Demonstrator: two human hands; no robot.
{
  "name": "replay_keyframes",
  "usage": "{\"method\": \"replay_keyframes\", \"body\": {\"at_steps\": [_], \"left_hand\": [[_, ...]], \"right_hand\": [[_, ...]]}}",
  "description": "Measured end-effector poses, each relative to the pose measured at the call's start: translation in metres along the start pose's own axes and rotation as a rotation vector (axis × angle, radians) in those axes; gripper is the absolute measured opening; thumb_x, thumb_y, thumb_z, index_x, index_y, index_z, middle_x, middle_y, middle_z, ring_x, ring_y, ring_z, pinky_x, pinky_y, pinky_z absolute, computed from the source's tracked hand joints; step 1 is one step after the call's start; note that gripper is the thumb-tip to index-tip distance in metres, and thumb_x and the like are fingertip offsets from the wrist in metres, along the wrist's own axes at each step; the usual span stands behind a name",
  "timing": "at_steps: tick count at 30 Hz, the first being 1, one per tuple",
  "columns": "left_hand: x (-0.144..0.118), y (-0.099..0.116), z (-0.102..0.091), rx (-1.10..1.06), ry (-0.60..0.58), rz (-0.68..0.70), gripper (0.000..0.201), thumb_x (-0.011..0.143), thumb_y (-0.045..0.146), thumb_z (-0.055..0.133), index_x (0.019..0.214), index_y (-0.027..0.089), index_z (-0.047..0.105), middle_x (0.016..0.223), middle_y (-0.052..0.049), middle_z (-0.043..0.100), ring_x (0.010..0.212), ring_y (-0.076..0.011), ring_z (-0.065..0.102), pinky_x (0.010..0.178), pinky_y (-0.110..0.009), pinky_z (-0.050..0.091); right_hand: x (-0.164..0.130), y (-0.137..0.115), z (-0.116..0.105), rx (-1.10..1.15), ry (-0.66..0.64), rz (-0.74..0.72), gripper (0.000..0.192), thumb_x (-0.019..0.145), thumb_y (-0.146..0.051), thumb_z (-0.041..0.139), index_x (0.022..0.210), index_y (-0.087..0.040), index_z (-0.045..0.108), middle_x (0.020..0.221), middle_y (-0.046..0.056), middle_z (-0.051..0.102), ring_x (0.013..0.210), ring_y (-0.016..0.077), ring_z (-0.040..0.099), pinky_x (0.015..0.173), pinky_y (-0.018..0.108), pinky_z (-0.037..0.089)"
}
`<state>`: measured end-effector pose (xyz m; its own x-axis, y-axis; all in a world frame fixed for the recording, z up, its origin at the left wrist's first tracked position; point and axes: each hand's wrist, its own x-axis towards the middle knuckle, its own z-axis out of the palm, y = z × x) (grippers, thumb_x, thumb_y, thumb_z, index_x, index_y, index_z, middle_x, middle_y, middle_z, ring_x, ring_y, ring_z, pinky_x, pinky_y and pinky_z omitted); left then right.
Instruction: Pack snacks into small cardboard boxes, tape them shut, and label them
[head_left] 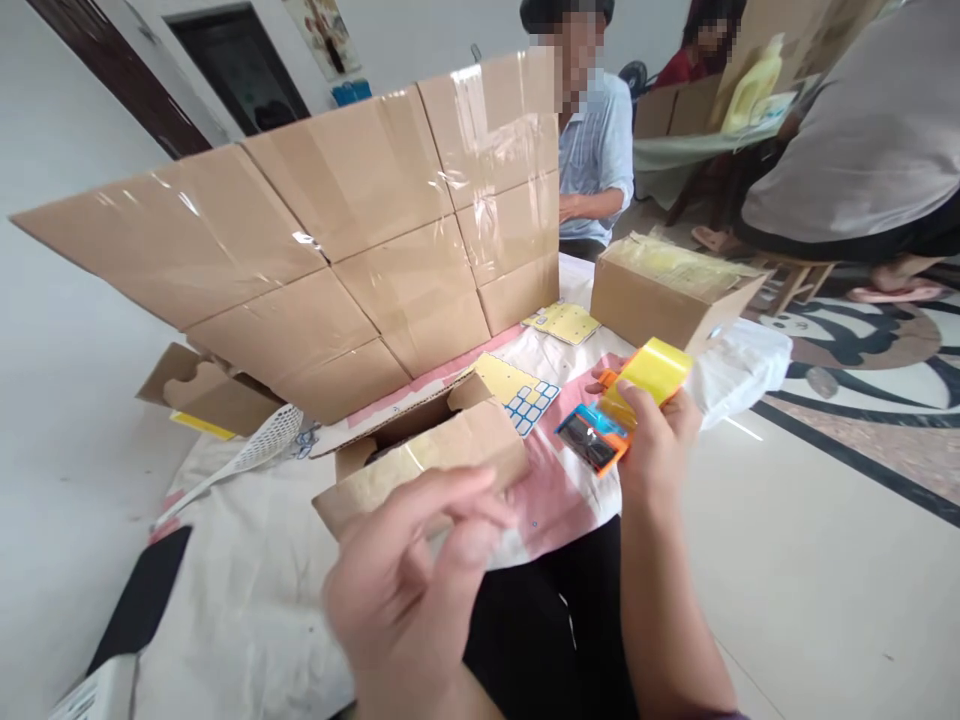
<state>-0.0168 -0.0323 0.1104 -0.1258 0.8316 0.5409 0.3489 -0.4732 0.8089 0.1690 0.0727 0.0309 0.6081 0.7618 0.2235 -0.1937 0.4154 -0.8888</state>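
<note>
My right hand is closed around an orange and blue tape dispenser that carries a wide roll of yellow tape. Its dark front end points down to the left, above the pink-and-white cloth. Closer to the camera, my left hand is raised with loosely bent fingers and a gap between thumb and forefinger. Nothing shows in it; it is slightly blurred. Just behind it sits a small cardboard box with its top flap open, partly hidden by the fingers. Yellow printed card lies beside the box.
A tall taped cardboard panel stands across the table's far side. A taped carton is at right. At left lie a white slotted ladle, another cardboard box and a black flat object. Other people sit beyond.
</note>
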Motion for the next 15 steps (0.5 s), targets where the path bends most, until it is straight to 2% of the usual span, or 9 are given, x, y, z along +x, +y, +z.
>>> {"method": "replay_keyframes", "body": {"at_steps": [2, 4, 7, 10, 12, 15], "left_hand": [[0.011, 0.002, 0.011, 0.026, -0.052, -0.026, 0.011, 0.091, 0.029, 0.067, 0.100, 0.029, 0.073, 0.067, 0.005, 0.066, 0.058, -0.0101, 0.059, 0.055, -0.023, 0.049], [0.019, 0.004, 0.019, 0.069, -0.200, -0.118, 0.014, 0.087, 0.024, 0.069, 0.100, 0.028, 0.074, 0.069, 0.005, 0.066, 0.058, -0.0098, 0.058, 0.053, -0.022, 0.047], [0.026, 0.001, 0.025, 0.114, -0.443, -0.243, 0.027, 0.086, 0.024, 0.069, 0.112, 0.031, 0.073, 0.072, 0.005, 0.064, 0.057, -0.0087, 0.054, 0.055, -0.021, 0.047], [0.030, -0.008, 0.025, 0.155, -0.564, -0.332, 0.045, 0.085, 0.027, 0.070, 0.130, 0.034, 0.066, 0.079, 0.004, 0.064, 0.057, -0.0088, 0.051, 0.057, -0.022, 0.047], [0.033, -0.015, 0.026, 0.139, -0.611, -0.383, 0.054, 0.085, 0.030, 0.071, 0.138, 0.034, 0.060, 0.091, 0.001, 0.067, 0.064, -0.0107, 0.055, 0.058, -0.023, 0.048], [0.036, -0.026, 0.029, 0.031, -0.698, -0.422, 0.052, 0.089, 0.037, 0.068, 0.140, 0.033, 0.057, 0.108, -0.004, 0.068, 0.087, -0.0175, 0.064, 0.062, -0.024, 0.050]], "right_hand": [[-0.003, -0.014, -0.001, -0.004, -0.104, 0.097, 0.023, 0.082, -0.031, 0.066, 0.101, -0.018, 0.067, 0.093, 0.007, 0.077, 0.076, 0.0237, 0.074, 0.070, 0.040, 0.061], [-0.006, -0.025, -0.002, -0.044, -0.197, 0.167, 0.021, 0.083, -0.031, 0.065, 0.100, -0.018, 0.067, 0.091, 0.007, 0.077, 0.076, 0.0230, 0.074, 0.068, 0.037, 0.061], [-0.011, -0.036, -0.003, -0.114, -0.291, 0.202, 0.021, 0.086, -0.035, 0.062, 0.098, -0.019, 0.067, 0.090, 0.007, 0.076, 0.078, 0.0227, 0.073, 0.067, 0.035, 0.062], [-0.017, -0.041, -0.004, -0.139, -0.336, 0.219, 0.025, 0.087, -0.040, 0.063, 0.099, -0.018, 0.068, 0.086, 0.007, 0.075, 0.076, 0.0226, 0.073, 0.065, 0.035, 0.061], [-0.020, -0.041, -0.005, -0.130, -0.346, 0.240, 0.027, 0.089, -0.043, 0.061, 0.099, -0.019, 0.068, 0.082, 0.005, 0.073, 0.073, 0.0217, 0.072, 0.063, 0.033, 0.060], [-0.023, -0.038, -0.004, -0.152, -0.336, 0.255, 0.029, 0.091, -0.049, 0.059, 0.091, -0.020, 0.066, 0.074, 0.002, 0.068, 0.067, 0.0185, 0.067, 0.057, 0.028, 0.055]]}}
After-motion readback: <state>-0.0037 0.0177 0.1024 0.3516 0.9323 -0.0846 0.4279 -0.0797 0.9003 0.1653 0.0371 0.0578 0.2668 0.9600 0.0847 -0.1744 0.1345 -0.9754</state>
